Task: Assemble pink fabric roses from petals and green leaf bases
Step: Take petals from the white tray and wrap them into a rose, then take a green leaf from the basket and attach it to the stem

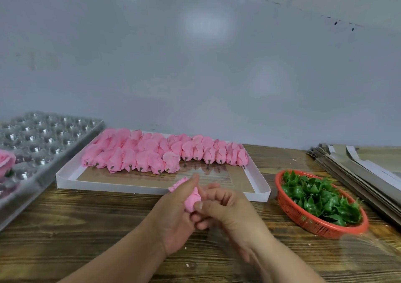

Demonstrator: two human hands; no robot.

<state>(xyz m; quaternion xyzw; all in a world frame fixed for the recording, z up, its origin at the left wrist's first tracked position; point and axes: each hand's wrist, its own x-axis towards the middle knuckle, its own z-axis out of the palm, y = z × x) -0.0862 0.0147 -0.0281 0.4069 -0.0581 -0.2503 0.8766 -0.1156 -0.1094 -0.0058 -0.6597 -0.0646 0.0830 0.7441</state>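
Both hands grip one pink rose (192, 198) above the tabletop (86, 217), left hand (175, 217) cupping it, right hand (227, 213) pinching its base.

The flower (192, 198) in the hands is pink. Past the hands, pink buds (152, 152) lie in a white box (152, 190). To the right, green leaves (321, 198) fill a red-orange basket (303, 219). The table (86, 228) is brown with dark streaks.

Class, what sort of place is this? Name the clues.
Probably a small craft workshop doing piecework: a box of many pink rose heads, a red basket of green leaf bases, and a stack of flat cardboard.
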